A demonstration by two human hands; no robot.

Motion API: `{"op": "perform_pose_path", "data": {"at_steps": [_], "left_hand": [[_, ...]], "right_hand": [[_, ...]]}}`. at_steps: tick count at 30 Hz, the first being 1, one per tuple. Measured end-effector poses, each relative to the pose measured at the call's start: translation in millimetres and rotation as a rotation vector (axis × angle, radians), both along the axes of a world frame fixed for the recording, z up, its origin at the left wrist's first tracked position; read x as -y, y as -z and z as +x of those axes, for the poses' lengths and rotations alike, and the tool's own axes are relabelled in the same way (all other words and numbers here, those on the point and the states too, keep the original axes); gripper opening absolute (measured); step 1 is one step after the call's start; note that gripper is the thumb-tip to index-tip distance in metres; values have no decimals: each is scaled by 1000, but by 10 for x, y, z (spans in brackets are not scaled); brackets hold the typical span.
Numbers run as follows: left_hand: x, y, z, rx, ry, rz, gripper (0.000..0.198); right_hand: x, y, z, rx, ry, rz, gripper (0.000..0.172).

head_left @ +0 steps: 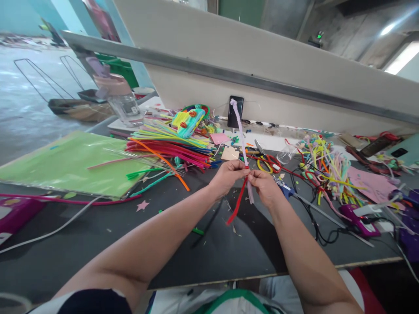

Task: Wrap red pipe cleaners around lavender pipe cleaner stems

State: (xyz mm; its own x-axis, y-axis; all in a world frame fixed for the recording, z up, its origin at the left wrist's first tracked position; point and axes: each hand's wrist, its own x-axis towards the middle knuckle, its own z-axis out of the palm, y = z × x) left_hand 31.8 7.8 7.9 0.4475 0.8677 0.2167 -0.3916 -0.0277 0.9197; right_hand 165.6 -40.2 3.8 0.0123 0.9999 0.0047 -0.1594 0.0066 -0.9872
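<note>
Table (pixel 196 266), dark and broad, runs left to right in front of the person, with a green sheet in clear wrap (pixel 75 161) at the left and a heap of coloured stems (pixel 327 170) at the right. Between them the left hand (pixel 225 179) and the right hand (pixel 263 187) come nearly together, each with thumb and fingers pinched on the same small crossing. From there a lilac stem (pixel 241 131) runs away from both hands, its long axis pointing far and leaning a little left, with a short tail hanging to the near side. A thinner red strip (pixel 238 206) crosses it, wound about it at the fingertips, its loose end trailing near and left, under the left hand's side. That winding, I'd judge, is what matters most: it sits right between the two pinches, neither hand clearly closer.
</note>
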Motion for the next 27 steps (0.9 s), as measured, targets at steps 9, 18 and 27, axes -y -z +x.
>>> {"op": "perform_pose_path", "data": {"at_steps": [9,18,27], "left_hand": [[-32,3,2,41,62,-83,20],[-47,67,51,38,-149,-70,20],[23,44,95,58,-105,-159,24]], "right_hand": [[-3,-4,-34,-175,-32,-49,19],[24,20,-167,720,357,452,29],[97,-34,-127,1346,469,483,15]]}}
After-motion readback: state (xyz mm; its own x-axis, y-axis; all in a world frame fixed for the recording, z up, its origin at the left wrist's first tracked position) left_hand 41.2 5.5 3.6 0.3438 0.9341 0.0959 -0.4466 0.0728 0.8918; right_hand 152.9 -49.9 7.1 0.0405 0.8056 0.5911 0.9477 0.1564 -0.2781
